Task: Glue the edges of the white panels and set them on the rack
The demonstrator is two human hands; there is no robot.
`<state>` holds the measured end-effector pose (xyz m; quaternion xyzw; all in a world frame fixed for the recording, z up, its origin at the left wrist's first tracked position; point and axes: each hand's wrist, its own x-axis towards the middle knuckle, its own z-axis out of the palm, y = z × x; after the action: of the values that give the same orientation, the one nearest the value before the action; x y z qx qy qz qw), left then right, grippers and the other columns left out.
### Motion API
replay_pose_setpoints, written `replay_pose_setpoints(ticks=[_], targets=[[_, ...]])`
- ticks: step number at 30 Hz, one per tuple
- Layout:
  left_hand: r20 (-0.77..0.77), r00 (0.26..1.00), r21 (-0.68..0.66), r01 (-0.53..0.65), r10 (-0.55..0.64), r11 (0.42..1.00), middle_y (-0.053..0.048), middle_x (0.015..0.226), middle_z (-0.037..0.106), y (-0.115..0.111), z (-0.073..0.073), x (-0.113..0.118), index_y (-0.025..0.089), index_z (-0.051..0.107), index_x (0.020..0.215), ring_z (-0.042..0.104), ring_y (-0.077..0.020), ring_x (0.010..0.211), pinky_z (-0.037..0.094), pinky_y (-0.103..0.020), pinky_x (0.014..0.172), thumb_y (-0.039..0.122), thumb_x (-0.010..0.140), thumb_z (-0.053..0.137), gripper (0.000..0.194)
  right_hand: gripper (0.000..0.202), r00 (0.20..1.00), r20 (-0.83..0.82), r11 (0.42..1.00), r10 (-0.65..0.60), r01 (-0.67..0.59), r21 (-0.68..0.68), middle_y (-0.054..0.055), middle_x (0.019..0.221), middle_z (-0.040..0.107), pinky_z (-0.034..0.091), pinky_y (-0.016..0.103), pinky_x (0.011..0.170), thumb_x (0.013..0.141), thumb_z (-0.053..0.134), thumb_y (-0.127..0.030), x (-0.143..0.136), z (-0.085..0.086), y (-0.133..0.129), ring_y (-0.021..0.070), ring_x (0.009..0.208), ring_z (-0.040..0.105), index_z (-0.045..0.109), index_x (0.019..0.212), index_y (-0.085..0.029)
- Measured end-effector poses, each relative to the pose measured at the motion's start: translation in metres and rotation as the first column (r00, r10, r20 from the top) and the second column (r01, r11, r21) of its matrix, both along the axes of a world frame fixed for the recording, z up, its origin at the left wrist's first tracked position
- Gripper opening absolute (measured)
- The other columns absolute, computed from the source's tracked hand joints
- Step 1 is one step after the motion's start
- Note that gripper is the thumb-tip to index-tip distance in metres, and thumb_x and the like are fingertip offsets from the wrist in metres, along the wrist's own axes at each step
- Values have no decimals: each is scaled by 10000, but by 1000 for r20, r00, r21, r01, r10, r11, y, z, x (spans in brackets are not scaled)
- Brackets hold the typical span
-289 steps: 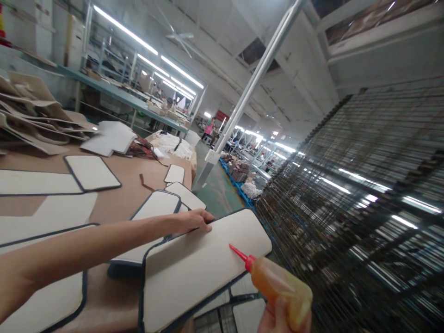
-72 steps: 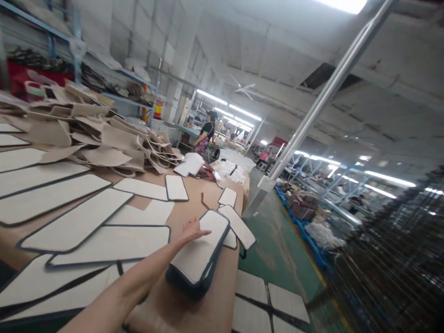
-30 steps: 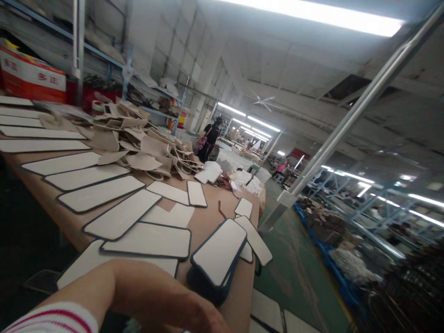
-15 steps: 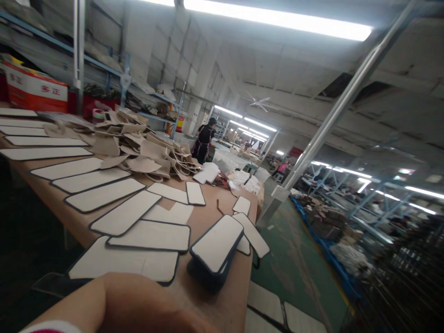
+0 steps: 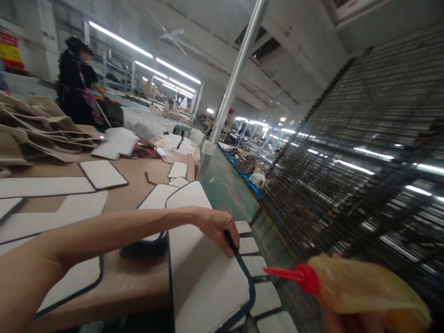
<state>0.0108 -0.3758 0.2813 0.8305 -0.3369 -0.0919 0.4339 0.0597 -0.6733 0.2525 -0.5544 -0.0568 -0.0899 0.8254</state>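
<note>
My left hand grips the right edge of a large white panel with dark edging, its fingers curled over the rim. The panel hangs over the table's right edge. At the lower right my right hand, partly hidden, is wrapped round a yellowish squeeze bottle. The bottle's red nozzle points left toward the panel. Beneath my left forearm is a stack of dark-edged panels. More white panels lie on the brown table at the left.
Beige pieces are heaped at the left, near white sheets. More panels are lined up low beside the table. A metal pole rises past its far end. A wire rack stands right. A person stands behind the table.
The view has swung right and closer to the table's end. My left hand has come into view, gripping the large panel. My right hand and the squeeze bottle now show at the lower right.
</note>
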Motion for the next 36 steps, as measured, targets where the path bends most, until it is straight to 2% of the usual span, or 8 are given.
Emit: replay_pose_setpoints(ticks=[6, 11, 15, 19, 21, 26, 32, 36], targets=[[-98, 976, 16, 196, -194, 980, -56, 745, 690, -5, 10, 19, 78, 724, 822, 613, -144, 685, 447, -150, 640, 253, 663, 722, 236, 673, 977, -28, 977, 211, -211, 19, 54, 1140, 551, 162, 587, 1036, 506, 783, -463, -14, 8, 10, 342, 1103, 462, 525, 1107, -303], [-147, 955, 31, 264, -257, 964, -56, 760, 695, -6, 16, 24, 73, 724, 817, 621, -166, 716, 460, -174, 659, 175, 660, 714, 187, 652, 990, -22, 990, 139, -140, -17, -57, 1121, 566, 180, 459, 1081, 512, 785, -490, -28, 18, 27, 233, 1103, 473, 533, 1098, -360], [-212, 932, 14, 304, -294, 953, -23, 740, 694, -5, 17, 23, 92, 727, 799, 616, -151, 716, 461, -165, 669, 201, 651, 724, 183, 684, 990, -64, 990, 124, -127, -56, -50, 1259, 473, 210, 414, 1071, 547, 763, -498, -28, 19, 30, 230, 1192, 387, 492, 1159, -359], [-245, 918, 2, 322, -311, 947, -16, 743, 695, -5, 16, 24, 93, 728, 812, 618, -153, 734, 465, -166, 673, 211, 642, 730, 207, 682, 987, -53, 988, 148, -151, -42, 11, 1171, 550, 479, 310, 841, 544, 758, -464, -16, 8, 23, 221, 1139, 450, 505, 1162, -323], [-251, 915, 7, 327, -315, 945, -14, 745, 696, -6, 15, 24, 98, 729, 820, 620, -157, 752, 468, -172, 688, 210, 636, 734, 216, 675, 984, -53, 985, 168, -169, -23, 20, 1113, 583, 523, 272, 733, 530, 766, -451, -8, 1, 18, 221, 1116, 473, 522, 1146, -322], [-262, 907, -13, 339, -330, 941, 0, 726, 693, -7, 13, 25, 104, 730, 828, 624, -153, 738, 474, -174, 691, 195, 635, 734, 213, 495, 969, -16, 968, 245, -246, -48, -24, 1260, 474, 507, 319, 814, 644, 707, -383, 1, -9, 11, 223, 1084, 499, 556, 1110, -316], [-288, 894, -33, 349, -343, 937, 0, 693, 683, -10, 13, 23, 64, 720, 822, 630, -158, 740, 476, -194, 709, 113, 638, 706, 191, 872, 981, -180, 997, 71, -77, -29, -44, 1276, 454, 191, 404, 1066, 352, 790, -515, -12, 6, 22, 236, 1236, 315, 491, 1162, -387], [-306, 892, -46, 335, -333, 941, 3, 687, 682, -12, 13, 21, 57, 717, 808, 632, -146, 733, 470, -204, 727, 108, 641, 694, 177, 604, 990, -83, 993, 117, -119, -14, -32, 1244, 486, 159, 431, 1076, 597, 704, -529, -14, 4, 21, 224, 1163, 410, 513, 1141, -346]])
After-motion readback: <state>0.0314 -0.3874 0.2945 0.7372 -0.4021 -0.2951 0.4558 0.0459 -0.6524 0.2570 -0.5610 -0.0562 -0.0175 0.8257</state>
